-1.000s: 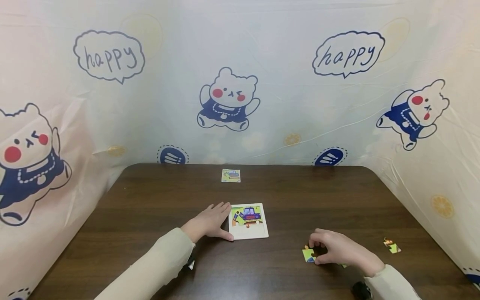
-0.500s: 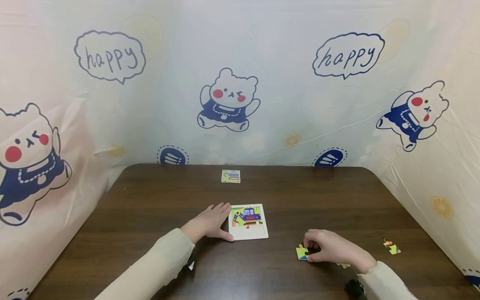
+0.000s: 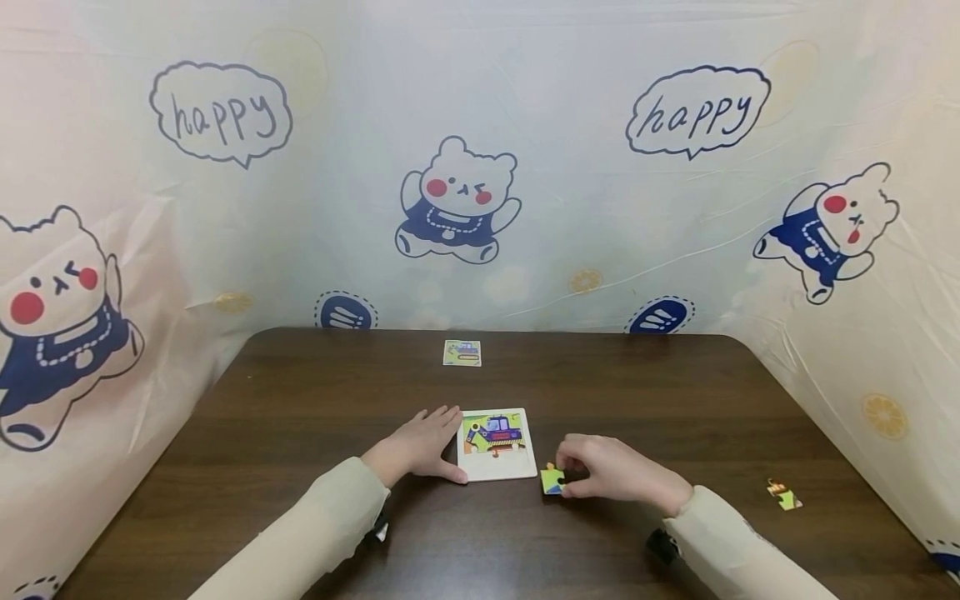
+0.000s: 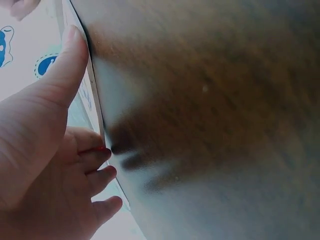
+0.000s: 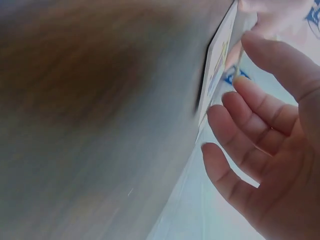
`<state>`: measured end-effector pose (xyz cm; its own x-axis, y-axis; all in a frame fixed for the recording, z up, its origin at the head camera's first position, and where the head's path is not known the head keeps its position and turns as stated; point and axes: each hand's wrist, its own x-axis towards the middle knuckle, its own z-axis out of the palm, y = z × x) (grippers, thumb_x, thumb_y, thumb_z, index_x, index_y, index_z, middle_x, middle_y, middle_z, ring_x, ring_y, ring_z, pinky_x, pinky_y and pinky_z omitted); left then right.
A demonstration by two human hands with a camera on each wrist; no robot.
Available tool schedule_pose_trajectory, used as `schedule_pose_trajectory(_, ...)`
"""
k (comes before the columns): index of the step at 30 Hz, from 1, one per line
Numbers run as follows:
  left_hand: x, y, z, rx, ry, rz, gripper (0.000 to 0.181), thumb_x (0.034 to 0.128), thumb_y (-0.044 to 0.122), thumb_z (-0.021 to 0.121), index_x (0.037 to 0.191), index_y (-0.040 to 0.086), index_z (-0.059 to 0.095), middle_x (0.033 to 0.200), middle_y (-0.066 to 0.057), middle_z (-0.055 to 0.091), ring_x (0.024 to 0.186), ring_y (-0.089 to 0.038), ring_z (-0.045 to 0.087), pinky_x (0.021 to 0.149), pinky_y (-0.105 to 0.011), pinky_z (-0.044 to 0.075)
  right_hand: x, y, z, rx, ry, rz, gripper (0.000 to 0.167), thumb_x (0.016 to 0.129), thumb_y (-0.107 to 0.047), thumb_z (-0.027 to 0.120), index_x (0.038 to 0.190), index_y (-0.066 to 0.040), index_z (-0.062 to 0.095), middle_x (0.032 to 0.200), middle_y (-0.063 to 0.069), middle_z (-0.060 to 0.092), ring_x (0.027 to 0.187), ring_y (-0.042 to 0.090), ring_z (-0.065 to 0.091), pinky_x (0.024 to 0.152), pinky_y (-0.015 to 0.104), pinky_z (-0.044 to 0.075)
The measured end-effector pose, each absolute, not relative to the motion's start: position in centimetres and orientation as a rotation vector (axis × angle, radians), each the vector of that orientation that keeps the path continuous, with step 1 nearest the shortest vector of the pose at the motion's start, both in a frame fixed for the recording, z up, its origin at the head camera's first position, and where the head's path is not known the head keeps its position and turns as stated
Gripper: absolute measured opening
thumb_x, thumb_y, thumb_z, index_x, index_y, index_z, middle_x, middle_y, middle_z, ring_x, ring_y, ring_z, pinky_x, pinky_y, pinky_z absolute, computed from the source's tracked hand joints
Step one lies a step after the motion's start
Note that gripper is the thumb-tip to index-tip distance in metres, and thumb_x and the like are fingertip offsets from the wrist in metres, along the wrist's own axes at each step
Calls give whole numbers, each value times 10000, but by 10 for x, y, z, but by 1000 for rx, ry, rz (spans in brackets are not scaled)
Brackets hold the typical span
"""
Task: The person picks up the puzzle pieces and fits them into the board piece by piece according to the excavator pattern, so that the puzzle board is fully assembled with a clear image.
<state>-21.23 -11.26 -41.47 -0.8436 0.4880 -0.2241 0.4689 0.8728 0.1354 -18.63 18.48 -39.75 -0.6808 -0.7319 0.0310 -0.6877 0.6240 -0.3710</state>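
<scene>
A white puzzle tray [image 3: 497,468] lies mid-table, its upper part filled with a picture of a blue digger; bare white shows along its lower part. My left hand [image 3: 422,446] rests at the tray's left edge, thumb and fingers spread out, as the left wrist view also shows. Just off the tray's right edge, my right hand [image 3: 618,471] pinches a green puzzle piece [image 3: 552,481] with an orange knob and a blue corner. The right wrist view catches that piece edge-on between thumb and index finger, the other fingers loosely bent.
Another puzzle piece [image 3: 784,493], green and orange, lies far right on the brown table [image 3: 360,375]. A small picture card [image 3: 462,353] lies near the back edge. Behind the table hangs a pale curtain [image 3: 555,100] printed with bears.
My right hand has carried the pinched puzzle piece leftward, close to the tray. A green piece glimpsed beneath that hand earlier is now hidden by the right arm. The left hand stays put.
</scene>
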Motion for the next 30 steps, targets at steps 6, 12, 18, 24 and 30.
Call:
schedule_pose_trajectory(6,-211,-112,-414,732,2796,98,986,733,615,640,1417,-13,307,1460,-147,286,1335,-307,245,1055,-476,210,-197,155,-398,-1238,2735,-495,206,768,-302,747,850,-179,603,762,-72,472,652,55,433,533,210,375)
schedule_pose_trajectory(12,-211,-112,-414,727,2791,102,983,736,613,638,1420,-9,303,1463,-145,281,1337,-304,242,1057,-473,207,-208,130,-405,-1266,2727,-481,209,766,-288,749,866,-161,617,791,-69,515,670,44,453,563,188,408)
schedule_pose_trajectory(18,-213,-113,-414,720,2786,138,986,729,607,650,1415,-15,310,1460,-151,285,1335,-309,243,1056,-478,206,-216,110,-412,-1296,2731,-468,205,762,-265,745,888,-145,637,816,-113,528,694,29,477,596,164,432)
schedule_pose_trajectory(24,-214,-113,-415,729,2786,133,987,731,609,647,1416,-16,306,1460,-151,284,1335,-307,241,1055,-472,209,-221,95,-414,-1324,2730,-429,157,765,-233,735,824,-135,627,734,-103,469,639,40,440,511,159,361)
schedule_pose_trajectory(30,-213,-114,-414,732,2780,142,976,744,603,639,1417,-19,301,1460,-154,282,1336,-311,239,1056,-472,205,-223,87,-414,-1364,2750,-354,153,743,-233,741,771,-142,621,713,-110,452,620,37,429,511,166,357)
